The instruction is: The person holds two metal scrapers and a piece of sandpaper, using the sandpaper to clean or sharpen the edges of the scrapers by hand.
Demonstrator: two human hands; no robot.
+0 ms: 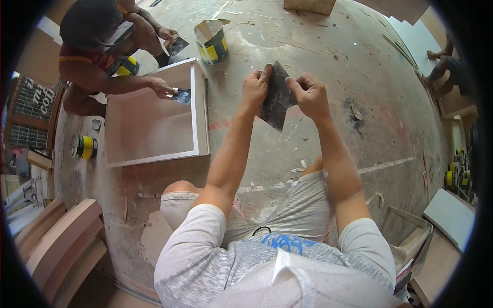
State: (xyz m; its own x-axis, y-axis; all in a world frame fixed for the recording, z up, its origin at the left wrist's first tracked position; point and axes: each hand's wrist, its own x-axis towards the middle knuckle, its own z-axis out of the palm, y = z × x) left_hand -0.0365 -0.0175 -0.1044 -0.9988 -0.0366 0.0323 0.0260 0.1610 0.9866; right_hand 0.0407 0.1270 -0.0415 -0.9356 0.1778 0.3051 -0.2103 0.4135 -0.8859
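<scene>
Out in front of me, above the floor, I hold a thin dark-grey flat sheet (278, 100) with pointed corners. Whether it is a scraper blade or sandpaper I cannot tell. My left hand (256, 91) pinches its left edge with the thumb on top. On the opposite edge, my right hand (311, 96) is closed with thumb and fingers gripping it. To the left lies an open wooden box frame (201, 108) with pale edges. A co-worker's hand (162, 88) holds a small dark flat blade (182, 96) at that frame's inner side.
A co-worker (97, 56) crouches at the far left, holding another dark plate (177, 46). An open black-and-yellow bucket (211, 46) stands behind the frame; a smaller tin (84, 147) sits left. Curved wooden pieces (64, 236) lie near left. Another person's leg (446, 72) shows far right.
</scene>
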